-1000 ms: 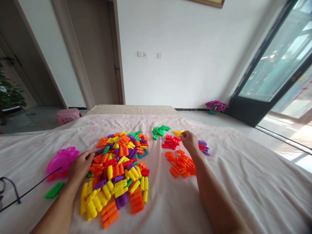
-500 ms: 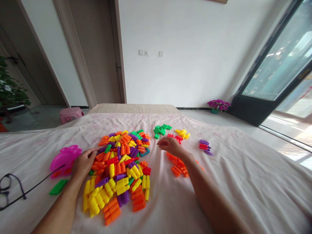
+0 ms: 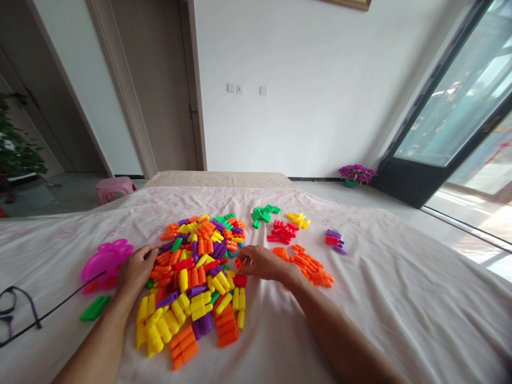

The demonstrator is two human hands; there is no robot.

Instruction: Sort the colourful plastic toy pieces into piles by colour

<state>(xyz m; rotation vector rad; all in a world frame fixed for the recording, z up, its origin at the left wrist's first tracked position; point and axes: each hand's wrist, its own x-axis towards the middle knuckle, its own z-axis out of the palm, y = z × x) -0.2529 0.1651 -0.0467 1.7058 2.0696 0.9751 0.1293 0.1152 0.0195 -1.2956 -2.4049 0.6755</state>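
A large mixed pile of plastic building blocks (image 3: 200, 266) in orange, yellow, purple, red and green lies on a pale floral cloth (image 3: 276, 330). At its right edge, my right hand (image 3: 262, 262) has its fingers closed on an orange block (image 3: 239, 263). My left hand (image 3: 138, 266) rests against the pile's left side, fingers apart and their tips touching the blocks. Sorted by colour to the right are green blocks (image 3: 264, 214), red blocks (image 3: 282, 232), yellow blocks (image 3: 298, 220) and orange blocks (image 3: 310, 268). My right wrist partly covers the orange group.
Left of the pile lie a pink paw-shaped tray (image 3: 98, 265), a green block (image 3: 95, 308) and dark-framed glasses (image 3: 24, 304). A small purple and red cluster (image 3: 335, 241) sits farther right. Beyond the cloth are a pink stool (image 3: 115, 189) and potted purple flowers (image 3: 356, 174).
My right hand has moved left and nearer, from beside the red blocks to the pile's edge, and has closed on an orange block. The left hand has stayed in place.
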